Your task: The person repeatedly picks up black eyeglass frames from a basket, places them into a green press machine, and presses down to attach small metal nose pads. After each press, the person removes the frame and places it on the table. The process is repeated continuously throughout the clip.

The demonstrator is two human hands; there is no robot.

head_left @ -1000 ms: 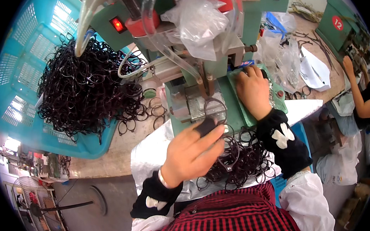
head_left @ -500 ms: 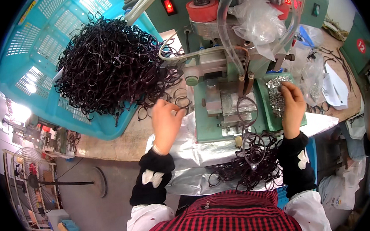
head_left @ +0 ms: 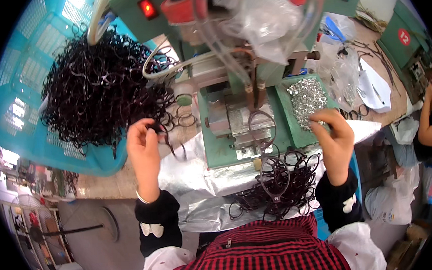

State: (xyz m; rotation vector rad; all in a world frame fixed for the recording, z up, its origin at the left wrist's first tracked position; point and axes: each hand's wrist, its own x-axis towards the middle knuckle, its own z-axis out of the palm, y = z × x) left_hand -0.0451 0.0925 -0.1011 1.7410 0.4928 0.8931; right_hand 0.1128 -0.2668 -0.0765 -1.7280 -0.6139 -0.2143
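Note:
My left hand (head_left: 144, 147) pinches a dark eyeglass frame (head_left: 173, 145) between thumb and fingers, beside the front of a large heap of similar frames (head_left: 102, 87). My right hand (head_left: 334, 140) is closed at the near right edge of a green tray (head_left: 298, 139). Its fingertips are at small shiny metal pieces (head_left: 307, 99); whatever they pinch is too small to make out. Between my hands, another round-rimmed frame (head_left: 263, 179) stands at the green machine's metal fixture (head_left: 248, 115), one rim under two copper-coloured tips (head_left: 255, 93). More dark frames (head_left: 298, 179) lie piled in front of it.
A turquoise basket (head_left: 15, 130) bears the big heap. Silver foil (head_left: 191, 171) covers the bench's front edge. Clear tubes (head_left: 220, 50) and a plastic bag (head_left: 263, 16) hang on the machine. Another person's arm (head_left: 427, 122) shows at the far right.
My left hand has moved left and now holds an eyeglass frame. My right hand has shifted nearer to me, down the tray's edge. The view has shifted, so the machine appears further left.

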